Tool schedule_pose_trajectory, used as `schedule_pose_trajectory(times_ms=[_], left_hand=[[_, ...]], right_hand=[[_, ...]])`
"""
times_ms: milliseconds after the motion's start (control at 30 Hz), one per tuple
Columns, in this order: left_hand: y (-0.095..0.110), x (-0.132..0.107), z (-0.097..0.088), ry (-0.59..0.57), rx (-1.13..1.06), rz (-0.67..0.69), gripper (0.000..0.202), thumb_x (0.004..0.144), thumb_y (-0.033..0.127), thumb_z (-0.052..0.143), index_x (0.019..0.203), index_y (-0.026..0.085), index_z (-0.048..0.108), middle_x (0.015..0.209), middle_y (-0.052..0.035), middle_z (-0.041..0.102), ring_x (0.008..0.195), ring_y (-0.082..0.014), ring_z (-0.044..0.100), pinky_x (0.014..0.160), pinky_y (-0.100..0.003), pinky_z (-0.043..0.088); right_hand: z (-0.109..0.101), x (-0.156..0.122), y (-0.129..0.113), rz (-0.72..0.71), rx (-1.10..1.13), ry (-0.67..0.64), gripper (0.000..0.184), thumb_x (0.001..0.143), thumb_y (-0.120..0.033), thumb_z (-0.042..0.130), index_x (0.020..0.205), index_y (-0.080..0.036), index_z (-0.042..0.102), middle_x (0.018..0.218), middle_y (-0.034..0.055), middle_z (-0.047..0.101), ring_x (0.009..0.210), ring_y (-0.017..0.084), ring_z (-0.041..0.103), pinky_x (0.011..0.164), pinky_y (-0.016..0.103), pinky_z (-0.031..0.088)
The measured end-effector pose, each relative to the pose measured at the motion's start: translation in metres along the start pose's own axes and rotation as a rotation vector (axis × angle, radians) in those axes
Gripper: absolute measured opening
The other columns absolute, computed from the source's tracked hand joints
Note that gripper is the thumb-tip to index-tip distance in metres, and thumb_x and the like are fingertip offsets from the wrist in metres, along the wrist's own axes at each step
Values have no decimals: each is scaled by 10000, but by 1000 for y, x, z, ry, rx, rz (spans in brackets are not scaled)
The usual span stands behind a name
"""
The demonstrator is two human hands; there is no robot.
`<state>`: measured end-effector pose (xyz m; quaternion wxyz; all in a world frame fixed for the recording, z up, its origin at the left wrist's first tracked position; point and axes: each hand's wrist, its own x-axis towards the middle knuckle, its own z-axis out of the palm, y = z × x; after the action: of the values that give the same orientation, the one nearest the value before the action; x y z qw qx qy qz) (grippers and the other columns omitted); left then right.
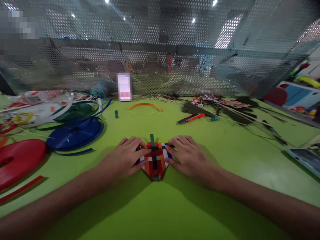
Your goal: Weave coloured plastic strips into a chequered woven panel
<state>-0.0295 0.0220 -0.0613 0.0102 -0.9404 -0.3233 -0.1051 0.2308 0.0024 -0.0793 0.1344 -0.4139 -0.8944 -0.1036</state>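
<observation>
A small woven piece of red, orange, white, blue and green strips lies on the green table, pointed toward me. A dark green strip end sticks up from its far edge. My left hand rests on its left side with the fingers curled over the edge. My right hand presses on its right side, fingers bent onto the weave. Both hands grip the piece between them.
A blue strap roll and a red roll lie at the left, with a green roll behind. An orange strip, a utility knife and loose strips lie farther back. A phone sits at right. A perforated screen stands behind.
</observation>
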Motion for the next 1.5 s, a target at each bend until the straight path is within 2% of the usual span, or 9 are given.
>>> schedule_pose_trajectory(times_ms=[200, 400, 633, 700, 767, 867, 1100, 1300, 1500], left_hand=[[1, 5, -1, 15, 24, 23, 257, 992, 312, 522, 1156, 204, 687, 973, -91, 613, 914, -248, 565, 804, -388, 455], [3, 7, -8, 11, -57, 59, 244, 983, 266, 545, 1144, 154, 689, 989, -101, 617, 920, -236, 573, 819, -366, 479], [-30, 1, -32, 80, -224, -21, 261, 999, 282, 495, 1119, 165, 696, 1000, -87, 650, 922, -207, 623, 807, -325, 484], [-39, -1, -38, 70, -227, -55, 248, 993, 294, 510, 1077, 171, 708, 987, -79, 675, 907, -201, 641, 791, -312, 481], [-43, -2, -40, 41, -238, -77, 236, 985, 313, 531, 1054, 183, 716, 980, -68, 696, 893, -195, 655, 781, -301, 483], [-42, -2, -38, -15, -266, -74, 221, 975, 309, 552, 1053, 193, 724, 975, -59, 706, 885, -186, 666, 789, -292, 488], [-39, -2, -40, -116, -315, -79, 231, 956, 271, 579, 1114, 171, 714, 1033, -77, 698, 936, -187, 661, 830, -291, 491], [-41, -2, -43, -49, -334, -59, 192, 954, 260, 575, 1012, 162, 729, 938, -55, 709, 847, -154, 665, 768, -252, 479], [-48, 1, -39, 56, -309, -91, 234, 962, 308, 550, 998, 165, 731, 927, -59, 732, 835, -161, 672, 763, -262, 492]], right_hand=[[-10, 2, -1, -3, -13, -64, 304, 978, -364, 570, 1058, -113, 721, 1021, 140, 673, 953, 275, 591, 857, 460, 486], [-7, -4, 1, 53, 130, -27, 326, 974, -363, 576, 1135, -117, 717, 1083, 144, 658, 1002, 280, 585, 912, 487, 492], [-10, -7, 21, 133, 317, 16, 426, 994, -392, 535, 1345, -155, 589, 1280, 158, 640, 1210, 312, 559, 1007, 561, 481], [-13, -8, 34, 160, 370, 76, 363, 997, -367, 531, 1287, -170, 626, 1259, 151, 651, 1202, 304, 571, 1000, 542, 489], [-15, -10, 46, 164, 401, 109, 247, 978, -314, 565, 1128, -167, 694, 1141, 138, 685, 1113, 288, 608, 954, 493, 510], [-17, -11, 53, 141, 434, 67, 141, 949, -254, 603, 935, -170, 716, 964, 100, 684, 948, 246, 624, 851, 417, 520], [-20, -11, 34, 116, 493, -127, 150, 941, -263, 628, 1014, -161, 710, 958, 100, 609, 915, 234, 574, 805, 385, 489], [-20, -9, 29, 182, 548, -189, 69, 932, -198, 623, 890, -159, 662, 961, 90, 606, 874, 209, 585, 785, 360, 499], [-20, -10, 31, 150, 513, -50, 80, 906, -186, 667, 852, -171, 611, 914, 78, 622, 880, 217, 568, 787, 372, 497]])
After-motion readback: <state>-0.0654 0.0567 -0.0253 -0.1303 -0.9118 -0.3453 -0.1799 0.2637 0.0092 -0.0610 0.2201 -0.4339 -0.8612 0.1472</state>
